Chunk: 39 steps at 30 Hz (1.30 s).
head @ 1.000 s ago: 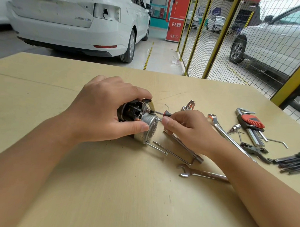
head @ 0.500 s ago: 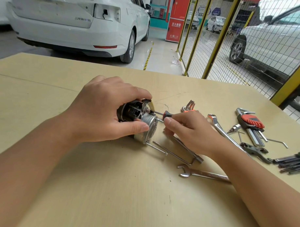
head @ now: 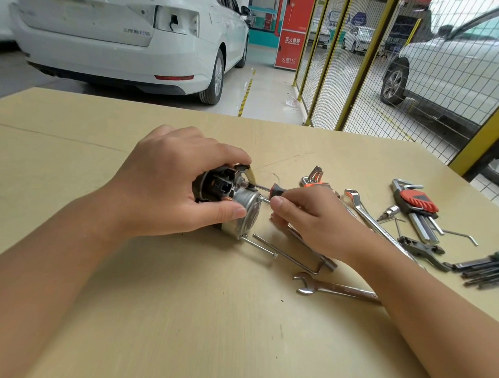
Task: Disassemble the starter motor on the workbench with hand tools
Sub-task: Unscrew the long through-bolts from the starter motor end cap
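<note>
Here left hand (head: 169,183) grips starter motor (head: 236,201); right hand (head: 312,219) holds screwdriver (head: 273,189).

Pale wooden workbench (head: 153,312); starter motor (head: 241,214), wrenches (head: 335,289), hex keys (head: 417,206) lie on it.

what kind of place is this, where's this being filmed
Most likely a car repair workshop or training garage. A white car with its tail light removed is parked just past the workbench, wrenches and hex key sets lie on the bench, and yellow mesh fencing partitions the floor.
</note>
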Tool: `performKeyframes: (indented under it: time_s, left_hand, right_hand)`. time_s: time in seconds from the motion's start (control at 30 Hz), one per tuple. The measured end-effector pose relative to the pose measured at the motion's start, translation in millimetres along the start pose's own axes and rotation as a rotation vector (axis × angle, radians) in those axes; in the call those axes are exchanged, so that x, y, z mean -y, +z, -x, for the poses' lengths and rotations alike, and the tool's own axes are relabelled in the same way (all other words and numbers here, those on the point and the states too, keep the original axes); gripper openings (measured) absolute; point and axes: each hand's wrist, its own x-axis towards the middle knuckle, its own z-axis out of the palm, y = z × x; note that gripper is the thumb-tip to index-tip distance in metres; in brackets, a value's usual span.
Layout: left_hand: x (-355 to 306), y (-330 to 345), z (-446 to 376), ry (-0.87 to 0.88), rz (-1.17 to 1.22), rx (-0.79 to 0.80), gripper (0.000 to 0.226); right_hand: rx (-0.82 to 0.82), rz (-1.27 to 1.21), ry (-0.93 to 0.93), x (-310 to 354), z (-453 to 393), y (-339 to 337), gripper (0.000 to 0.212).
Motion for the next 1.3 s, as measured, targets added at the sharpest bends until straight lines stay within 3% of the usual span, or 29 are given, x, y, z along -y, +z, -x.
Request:
performKeyframes:
  time_s: [0.17,0.23,0.47,0.6,0.7,0.87,1.03,1.13,1.23,1.3]
  left_hand:
    - [0.8,0.5,0.8,0.001,0.002,0.002,0.057]
    - [0.9,0.3,0.7,0.0,0.002,0.002,0.057]
    - [0.5,0.8,0.4,0.002,0.002,0.0,0.057]
    - [0.7,0.3,0.4,-0.001,0.003,0.002,0.058]
    - [0.4,-0.1,0.6,-0.005,0.002,0.004,0.058]
    - [-0.8,-0.3,0.5,-0.002,0.002,0.002,0.057]
    - [0.0,0.0,0.5,-0.002,0.001,0.005,0.057]
    - [0.1,0.2,0.6,-0.002,0.0,0.004,0.057]
    - [-0.3,0.1,0.4,-0.004,-0.001,0.006,0.058]
    - [0.0,0.2,0.4,-0.004,-0.002,0.005,0.057]
  right_hand:
    - [-0.158,0.08,-0.038,0.2,-0.2,2.3,0.022]
    - [-0.184,0.044,-0.015,1.0,0.0,3.4,0.027]
    - [-0.003,-0.009,-0.019,-1.9,0.6,-3.7,0.04]
    - [-0.138,0.069,-0.054,-1.3,0.0,-1.2,0.023]
    - [-0.162,0.03,-0.029,-0.3,-0.1,-1.4,0.025]
    - [0.012,0.001,0.006,-0.4,0.5,-3.1,0.042]
    - [-0.148,0.068,-0.044,0.3,0.0,-1.6,0.024]
    - [-0.194,0.016,-0.037,1.0,0.7,1.0,0.029]
    - [-0.112,0.006,-0.019,0.6,0.1,-2.8,0.027]
    - [-0.005,0.026,-0.005,-1.4,-0.1,-5.0,0.039]
